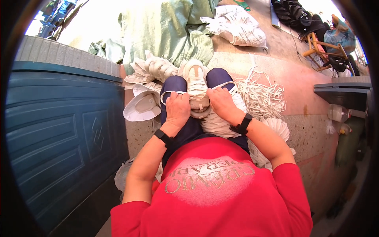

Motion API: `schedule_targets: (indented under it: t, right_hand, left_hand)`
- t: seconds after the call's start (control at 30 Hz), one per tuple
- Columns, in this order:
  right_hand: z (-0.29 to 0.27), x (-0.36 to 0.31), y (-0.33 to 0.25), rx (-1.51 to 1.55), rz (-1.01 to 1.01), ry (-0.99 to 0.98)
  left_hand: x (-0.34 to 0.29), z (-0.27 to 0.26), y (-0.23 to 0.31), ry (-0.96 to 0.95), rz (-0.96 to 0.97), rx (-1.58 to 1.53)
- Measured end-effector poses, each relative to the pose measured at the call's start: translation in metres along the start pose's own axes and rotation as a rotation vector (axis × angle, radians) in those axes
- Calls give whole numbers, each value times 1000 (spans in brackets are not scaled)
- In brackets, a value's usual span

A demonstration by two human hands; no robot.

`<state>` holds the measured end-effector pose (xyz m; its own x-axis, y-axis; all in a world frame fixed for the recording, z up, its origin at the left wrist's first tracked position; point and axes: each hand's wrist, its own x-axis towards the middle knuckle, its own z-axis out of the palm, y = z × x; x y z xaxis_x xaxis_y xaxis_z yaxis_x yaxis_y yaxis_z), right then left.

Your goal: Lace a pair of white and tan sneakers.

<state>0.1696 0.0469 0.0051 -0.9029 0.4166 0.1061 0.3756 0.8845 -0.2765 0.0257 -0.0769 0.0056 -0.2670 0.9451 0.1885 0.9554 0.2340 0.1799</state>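
Observation:
A cream and white sneaker [196,73] sits between my knees, its toe pointing away from me and its heel opening toward me. My left hand [177,108] is closed at the left side of the sneaker, pinching a white shoelace that loops out over my left knee. On the other side, my right hand [224,102] grips the lace too, and a loop arches over my right knee. Lacing [197,87] crosses the tongue between the hands. A thick bundle of white laces [219,123] lies on my lap, beneath my right hand.
Loose laces [260,93] are heaped to the right. At the left lie a white shoe [144,104] and several more shoes [160,68]. Beyond are a green sheet [154,31] and a white sack [239,27]. A blue door [65,118] stands left; a wooden stool [316,46] is far right.

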Motion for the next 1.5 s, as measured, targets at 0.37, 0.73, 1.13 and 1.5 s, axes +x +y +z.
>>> schedule_targets:
  t: [0.37, 0.73, 1.13, 1.5]
  right_hand:
    - [-8, 15, -10, -135, -150, -67]
    - [-54, 65, -3, 633, 241, 16]
    - [-51, -46, 67, 663, 667, 153]
    - [-39, -34, -2, 56, 30, -213]
  left_hand:
    - [6, -5, 7, -98, 298, 178]
    - [74, -34, 0, -49, -306, -766]
    - [-142, 21, -227, -219, -1346, -246]
    - [-139, 35, -240, 70, -1486, -1076]
